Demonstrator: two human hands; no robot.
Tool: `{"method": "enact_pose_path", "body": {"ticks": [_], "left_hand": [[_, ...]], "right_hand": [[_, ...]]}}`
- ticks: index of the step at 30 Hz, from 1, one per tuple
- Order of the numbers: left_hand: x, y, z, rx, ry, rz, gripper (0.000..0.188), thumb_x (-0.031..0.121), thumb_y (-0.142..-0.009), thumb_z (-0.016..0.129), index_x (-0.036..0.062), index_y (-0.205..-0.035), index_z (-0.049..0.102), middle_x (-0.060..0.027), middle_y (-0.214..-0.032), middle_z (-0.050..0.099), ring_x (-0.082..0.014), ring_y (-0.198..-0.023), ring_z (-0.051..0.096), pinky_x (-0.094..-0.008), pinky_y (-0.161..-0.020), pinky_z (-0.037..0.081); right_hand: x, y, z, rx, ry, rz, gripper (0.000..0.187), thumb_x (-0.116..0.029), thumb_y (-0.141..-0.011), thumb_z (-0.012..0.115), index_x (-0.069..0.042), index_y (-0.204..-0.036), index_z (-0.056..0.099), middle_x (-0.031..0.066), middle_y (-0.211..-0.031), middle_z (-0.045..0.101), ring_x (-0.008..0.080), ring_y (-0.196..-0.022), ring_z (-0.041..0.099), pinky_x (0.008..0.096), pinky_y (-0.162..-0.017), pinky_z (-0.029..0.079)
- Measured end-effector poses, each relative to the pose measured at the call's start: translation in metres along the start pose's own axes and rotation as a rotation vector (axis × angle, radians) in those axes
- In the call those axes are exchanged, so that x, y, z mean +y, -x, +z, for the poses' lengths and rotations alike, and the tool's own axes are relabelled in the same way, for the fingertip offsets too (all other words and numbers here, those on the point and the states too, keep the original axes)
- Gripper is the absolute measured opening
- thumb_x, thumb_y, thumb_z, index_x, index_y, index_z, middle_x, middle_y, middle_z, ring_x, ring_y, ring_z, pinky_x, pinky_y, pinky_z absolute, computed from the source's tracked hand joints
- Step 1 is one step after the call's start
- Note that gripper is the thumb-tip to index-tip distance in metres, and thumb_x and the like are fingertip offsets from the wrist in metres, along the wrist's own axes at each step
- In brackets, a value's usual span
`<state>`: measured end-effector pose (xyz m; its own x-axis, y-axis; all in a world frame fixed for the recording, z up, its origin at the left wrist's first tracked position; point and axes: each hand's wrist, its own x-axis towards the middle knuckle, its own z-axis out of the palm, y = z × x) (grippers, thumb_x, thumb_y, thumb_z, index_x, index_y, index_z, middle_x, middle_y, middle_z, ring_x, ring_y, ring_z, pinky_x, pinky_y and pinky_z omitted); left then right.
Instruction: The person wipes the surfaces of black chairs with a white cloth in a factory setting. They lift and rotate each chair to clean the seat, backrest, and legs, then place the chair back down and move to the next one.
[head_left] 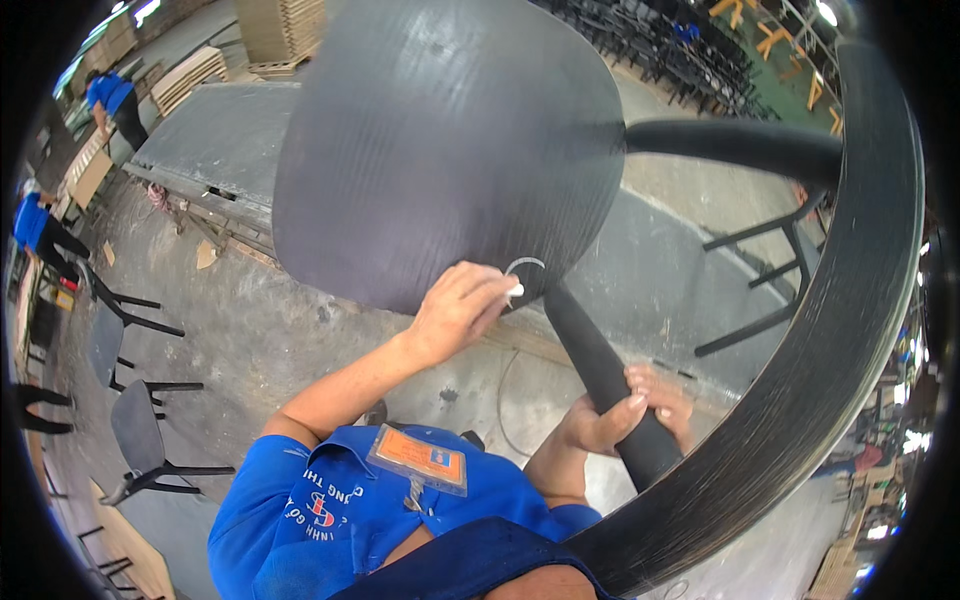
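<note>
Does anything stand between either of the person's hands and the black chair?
Only a small white piece, pinched in the left hand, seems to come between that hand and the seat, near its edge. Nothing visible separates the right hand from the post it grips.

Black chair (450,150), left hand (452,312) with white piece (516,291) (pale arc (525,261) beside it), right hand (606,422) around bar (588,350)

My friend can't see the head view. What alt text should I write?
The left hand holds something small and white by a pale curved mark on the seat of a black chair, while the right hand grips its post. A blue shirt shows below; more dark chairs are nearby.
</note>
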<state>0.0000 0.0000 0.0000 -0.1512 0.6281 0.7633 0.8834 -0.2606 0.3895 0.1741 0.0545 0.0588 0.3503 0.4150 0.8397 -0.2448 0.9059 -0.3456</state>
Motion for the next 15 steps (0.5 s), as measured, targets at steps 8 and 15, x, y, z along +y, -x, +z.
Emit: {"method": "enact_pose_path", "body": {"ticks": [8,15], "left_hand": [[-0.078,-0.088,-0.018,0.057,-0.179,0.245,0.023,-0.001,-0.083,0.057,0.0036,-0.105,0.049,-0.0191,-0.134,0.048,-0.0382,-0.131,0.038,-0.0475,-0.108,0.031],[-0.089,-0.170,-0.004,-0.115,-0.225,0.463,0.018,0.008,-0.089,0.051,0.0040,-0.106,0.050,-0.0171,-0.142,0.040,-0.0304,-0.137,0.030,-0.0469,-0.114,0.022]], "right_hand": [[0.010,0.012,-0.022,0.035,0.005,-0.045,0.029,-0.001,-0.076,0.051,-0.004,-0.099,0.034,0.0078,-0.075,0.042,0.0187,-0.065,0.049,0.0322,-0.060,0.047],[-0.004,0.022,-0.018,0.117,0.111,-0.061,0.022,-0.008,-0.080,0.051,-0.003,-0.090,0.032,0.0080,-0.075,0.040,0.0171,-0.065,0.045,0.0294,-0.058,0.044]]}}
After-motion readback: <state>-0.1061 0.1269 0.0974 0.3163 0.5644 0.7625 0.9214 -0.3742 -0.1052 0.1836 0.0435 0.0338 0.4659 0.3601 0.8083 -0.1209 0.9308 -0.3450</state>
